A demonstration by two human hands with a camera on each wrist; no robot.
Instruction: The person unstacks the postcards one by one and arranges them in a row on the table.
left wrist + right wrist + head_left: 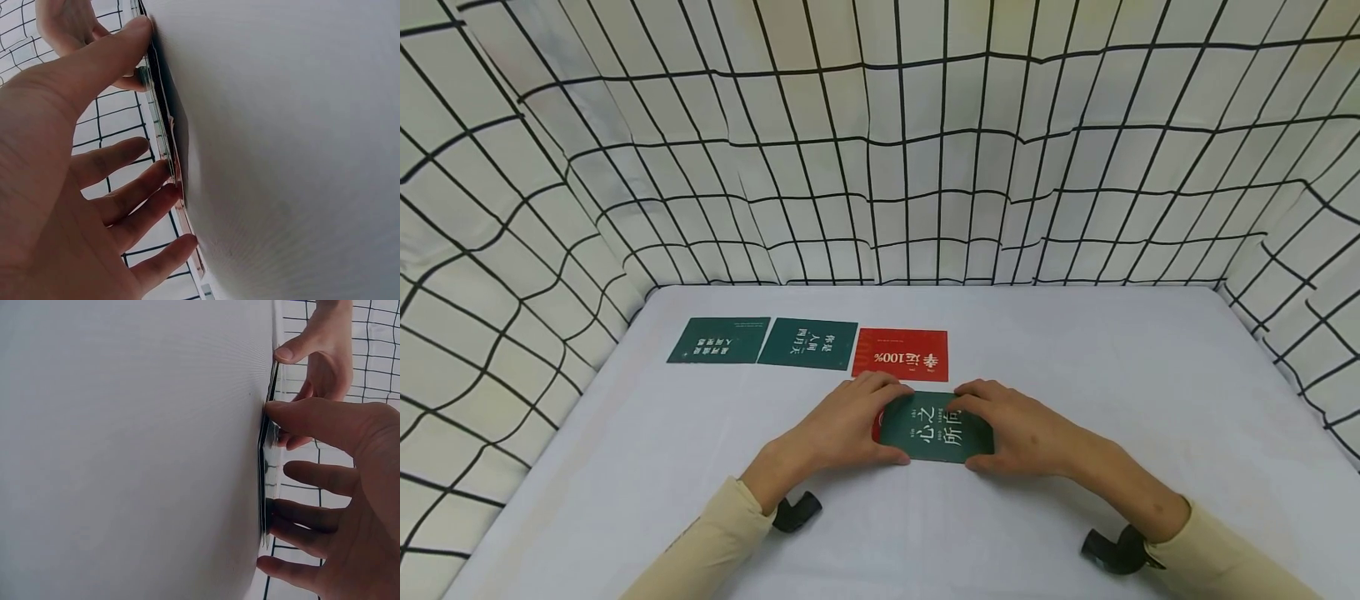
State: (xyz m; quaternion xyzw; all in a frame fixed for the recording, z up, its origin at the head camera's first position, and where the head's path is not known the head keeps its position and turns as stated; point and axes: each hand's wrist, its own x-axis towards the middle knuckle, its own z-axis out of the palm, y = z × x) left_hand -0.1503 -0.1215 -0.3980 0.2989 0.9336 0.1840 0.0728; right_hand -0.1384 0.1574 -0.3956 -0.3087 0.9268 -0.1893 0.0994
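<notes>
A dark green card (936,442) with large white Chinese characters lies near the middle of the white table, on top of at least one more card. A strip of red card (876,427) shows at its left end. My left hand (853,423) holds the left end, thumb on the near edge and fingers on the far edge. The right hand (1033,432) grips the right end the same way. From the side, in the right wrist view, the cards (262,487) look like a thin stack, slightly bent; how many there are is hidden.
Behind the hands, a row holds a green card (718,342), a second green card (808,343) and a red card (901,354). White cloth covers the table (1112,358). Black netting (906,167) over white sheets surrounds its back and sides.
</notes>
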